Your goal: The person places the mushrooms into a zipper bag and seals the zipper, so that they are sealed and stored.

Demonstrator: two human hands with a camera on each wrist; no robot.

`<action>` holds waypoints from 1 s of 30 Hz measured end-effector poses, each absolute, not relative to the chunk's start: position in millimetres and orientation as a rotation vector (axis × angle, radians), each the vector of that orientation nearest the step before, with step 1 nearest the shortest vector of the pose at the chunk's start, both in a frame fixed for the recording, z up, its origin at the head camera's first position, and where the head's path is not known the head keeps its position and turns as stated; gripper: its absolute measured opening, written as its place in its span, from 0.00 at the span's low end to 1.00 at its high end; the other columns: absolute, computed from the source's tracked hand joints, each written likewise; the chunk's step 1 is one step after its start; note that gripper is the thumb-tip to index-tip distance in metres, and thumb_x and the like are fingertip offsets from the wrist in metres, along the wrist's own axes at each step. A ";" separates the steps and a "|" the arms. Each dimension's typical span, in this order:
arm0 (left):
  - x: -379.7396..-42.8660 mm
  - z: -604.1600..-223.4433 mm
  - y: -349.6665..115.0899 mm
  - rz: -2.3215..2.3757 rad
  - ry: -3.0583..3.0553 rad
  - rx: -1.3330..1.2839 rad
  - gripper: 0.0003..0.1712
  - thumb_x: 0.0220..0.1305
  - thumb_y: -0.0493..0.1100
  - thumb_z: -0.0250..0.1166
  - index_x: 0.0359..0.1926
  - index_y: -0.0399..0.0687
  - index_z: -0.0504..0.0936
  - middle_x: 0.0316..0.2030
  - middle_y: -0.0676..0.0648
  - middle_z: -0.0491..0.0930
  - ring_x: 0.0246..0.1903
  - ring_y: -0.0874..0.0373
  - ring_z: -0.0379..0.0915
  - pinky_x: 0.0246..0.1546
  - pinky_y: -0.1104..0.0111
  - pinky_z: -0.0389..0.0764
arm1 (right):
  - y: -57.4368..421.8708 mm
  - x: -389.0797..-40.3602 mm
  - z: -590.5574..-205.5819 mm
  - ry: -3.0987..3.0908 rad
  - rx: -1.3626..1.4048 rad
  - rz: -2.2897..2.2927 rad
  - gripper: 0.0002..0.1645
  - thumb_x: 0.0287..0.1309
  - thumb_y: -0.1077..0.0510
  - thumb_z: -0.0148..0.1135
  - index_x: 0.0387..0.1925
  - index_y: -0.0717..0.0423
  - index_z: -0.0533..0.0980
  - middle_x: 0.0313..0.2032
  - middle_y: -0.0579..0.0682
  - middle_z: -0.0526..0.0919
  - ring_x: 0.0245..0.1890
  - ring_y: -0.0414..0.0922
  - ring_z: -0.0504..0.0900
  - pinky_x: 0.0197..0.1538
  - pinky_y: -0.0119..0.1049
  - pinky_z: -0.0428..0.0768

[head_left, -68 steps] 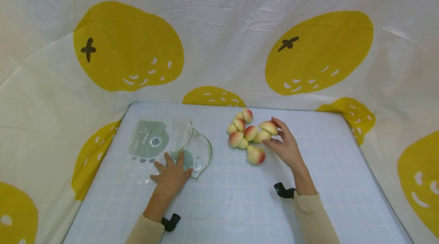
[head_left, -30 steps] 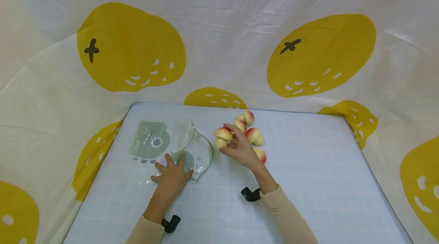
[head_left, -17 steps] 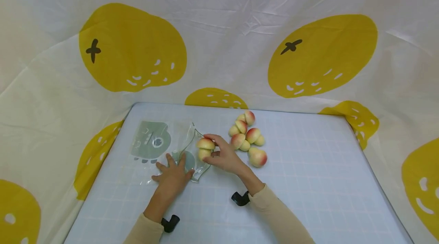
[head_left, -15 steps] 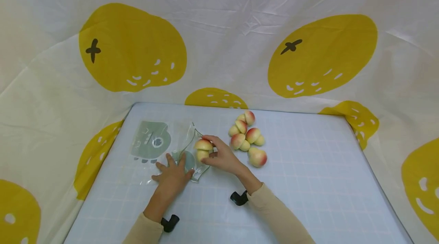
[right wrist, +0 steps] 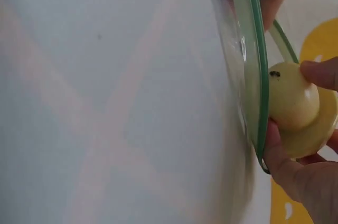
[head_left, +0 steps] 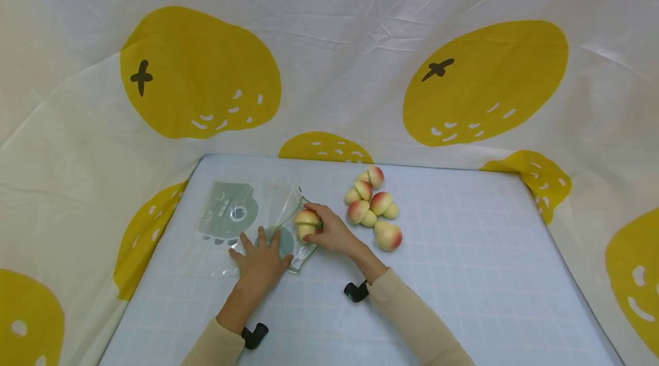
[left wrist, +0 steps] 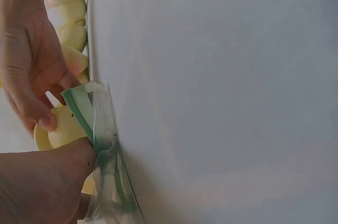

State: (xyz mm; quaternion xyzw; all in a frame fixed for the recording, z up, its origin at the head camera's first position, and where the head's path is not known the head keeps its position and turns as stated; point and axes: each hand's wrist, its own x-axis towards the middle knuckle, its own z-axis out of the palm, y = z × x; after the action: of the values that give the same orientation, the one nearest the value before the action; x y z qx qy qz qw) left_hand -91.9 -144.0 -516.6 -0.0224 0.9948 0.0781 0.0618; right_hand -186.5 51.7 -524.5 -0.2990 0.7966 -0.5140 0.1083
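A clear zip bag [head_left: 275, 206] with a green rim and a grey-green cartoon print lies on the left of the table, its mouth gaping to the right. My left hand [head_left: 261, 264] rests on the lower part of the bag with fingers spread. My right hand [head_left: 336, 234] pinches a toy mushroom [head_left: 307, 219], pale yellow with a reddish cap, right at the bag's mouth. In the right wrist view the green rim [right wrist: 257, 60] overlaps the rounded stem end of the mushroom [right wrist: 293, 97]. The thumb and fingers hold it from both sides.
Several more toy mushrooms [head_left: 382, 203] with red-tinged caps lie in a loose cluster right of the bag. The table [head_left: 463, 251] wears a pale blue checked cover. Behind it hangs a white cloth [head_left: 340, 68] with yellow fruit prints.
My right hand has carried the mushroom left from the cluster to the bag's mouth, lowering it slightly. My left hand has stayed on the bag, its fingers shifting a little.
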 end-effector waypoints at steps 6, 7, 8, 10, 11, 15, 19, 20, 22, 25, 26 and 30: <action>-93.4 -518.8 -142.4 0.294 3.013 -0.037 0.44 0.66 0.61 0.65 0.71 0.35 0.66 0.69 0.25 0.58 0.62 0.12 0.47 0.51 0.25 0.61 | 50.4 -189.0 -527.9 2.409 -0.882 -1.455 0.45 0.52 0.64 0.73 0.70 0.63 0.65 0.61 0.60 0.73 0.55 0.49 0.73 0.52 0.37 0.77; -93.5 -519.0 -142.0 0.311 3.013 -0.033 0.45 0.65 0.60 0.65 0.70 0.33 0.66 0.70 0.25 0.58 0.62 0.12 0.47 0.50 0.26 0.63 | 50.0 -189.0 -528.1 2.415 -0.880 -1.455 0.45 0.52 0.63 0.73 0.70 0.63 0.65 0.61 0.60 0.73 0.55 0.49 0.73 0.52 0.37 0.77; -93.9 -519.5 -141.8 0.331 3.013 -0.028 0.45 0.65 0.59 0.66 0.71 0.32 0.65 0.70 0.25 0.57 0.62 0.11 0.48 0.50 0.26 0.64 | 49.6 -189.1 -528.1 2.419 -0.879 -1.455 0.45 0.52 0.63 0.73 0.70 0.64 0.65 0.60 0.60 0.74 0.55 0.49 0.73 0.53 0.38 0.77; -94.4 -520.7 -141.2 0.350 3.014 -0.013 0.46 0.65 0.58 0.67 0.71 0.30 0.63 0.71 0.25 0.55 0.61 0.11 0.48 0.47 0.26 0.66 | 48.7 -189.3 -527.9 2.439 -0.882 -1.446 0.45 0.52 0.63 0.73 0.70 0.65 0.65 0.60 0.61 0.74 0.55 0.50 0.73 0.54 0.40 0.77; -94.7 -521.6 -140.8 0.356 3.017 -0.004 0.46 0.65 0.57 0.67 0.71 0.29 0.63 0.71 0.26 0.55 0.61 0.11 0.48 0.46 0.26 0.67 | 48.3 -189.1 -527.4 2.450 -0.880 -1.438 0.45 0.52 0.62 0.73 0.70 0.65 0.65 0.60 0.61 0.74 0.55 0.50 0.73 0.54 0.41 0.76; -94.9 -521.6 -138.7 0.369 3.033 0.020 0.47 0.65 0.56 0.68 0.71 0.27 0.62 0.73 0.27 0.51 0.61 0.11 0.49 0.43 0.25 0.68 | 46.6 -188.8 -526.4 2.520 -0.891 -1.402 0.46 0.52 0.62 0.74 0.70 0.67 0.64 0.58 0.63 0.74 0.54 0.52 0.73 0.55 0.43 0.76; -94.3 -518.4 -136.3 0.412 3.046 0.030 0.47 0.65 0.54 0.69 0.71 0.26 0.61 0.74 0.28 0.48 0.61 0.12 0.50 0.43 0.25 0.67 | 45.9 -188.7 -526.4 2.585 -0.842 -1.391 0.46 0.51 0.61 0.76 0.69 0.67 0.65 0.56 0.62 0.75 0.52 0.52 0.74 0.55 0.44 0.76; -94.1 -518.0 -135.9 0.430 3.049 0.034 0.47 0.65 0.54 0.69 0.71 0.26 0.60 0.75 0.28 0.47 0.61 0.12 0.50 0.43 0.24 0.67 | 45.8 -188.7 -526.8 2.598 -0.822 -1.390 0.45 0.52 0.60 0.76 0.69 0.67 0.65 0.55 0.62 0.75 0.51 0.51 0.74 0.54 0.43 0.76; -94.2 -517.8 -135.2 0.458 3.054 0.044 0.47 0.65 0.54 0.69 0.71 0.27 0.60 0.75 0.29 0.45 0.61 0.12 0.50 0.43 0.25 0.67 | 45.6 -189.2 -528.0 2.625 -0.788 -1.396 0.44 0.52 0.60 0.76 0.68 0.66 0.66 0.54 0.60 0.76 0.50 0.51 0.74 0.53 0.43 0.76; -94.3 -518.1 -134.4 0.495 3.054 0.055 0.48 0.65 0.54 0.68 0.72 0.28 0.58 0.76 0.31 0.43 0.61 0.13 0.51 0.43 0.25 0.68 | 45.0 -189.9 -530.1 2.673 -0.720 -1.396 0.43 0.51 0.58 0.77 0.66 0.64 0.68 0.49 0.57 0.76 0.46 0.48 0.72 0.49 0.40 0.75; -94.4 -518.4 -134.3 0.500 3.055 0.059 0.48 0.66 0.54 0.68 0.72 0.28 0.58 0.76 0.31 0.42 0.61 0.13 0.51 0.43 0.25 0.68 | 44.7 -190.1 -530.7 2.690 -0.692 -1.395 0.43 0.50 0.58 0.78 0.66 0.63 0.69 0.46 0.56 0.76 0.44 0.48 0.71 0.47 0.39 0.75; -93.9 -519.0 -133.9 0.500 3.073 0.083 0.47 0.65 0.53 0.68 0.72 0.30 0.59 0.77 0.32 0.43 0.61 0.13 0.52 0.41 0.25 0.69 | 41.8 -189.9 -531.2 2.741 -0.594 -1.410 0.42 0.48 0.57 0.79 0.65 0.61 0.71 0.31 0.52 0.75 0.39 0.45 0.69 0.41 0.36 0.72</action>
State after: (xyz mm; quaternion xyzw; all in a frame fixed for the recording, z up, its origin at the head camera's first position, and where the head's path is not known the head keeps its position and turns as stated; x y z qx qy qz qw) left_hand -93.9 -133.9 -519.0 0.0266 0.9866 0.1606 0.0135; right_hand -189.9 41.8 -531.2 -0.1893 0.8731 -0.4493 0.0011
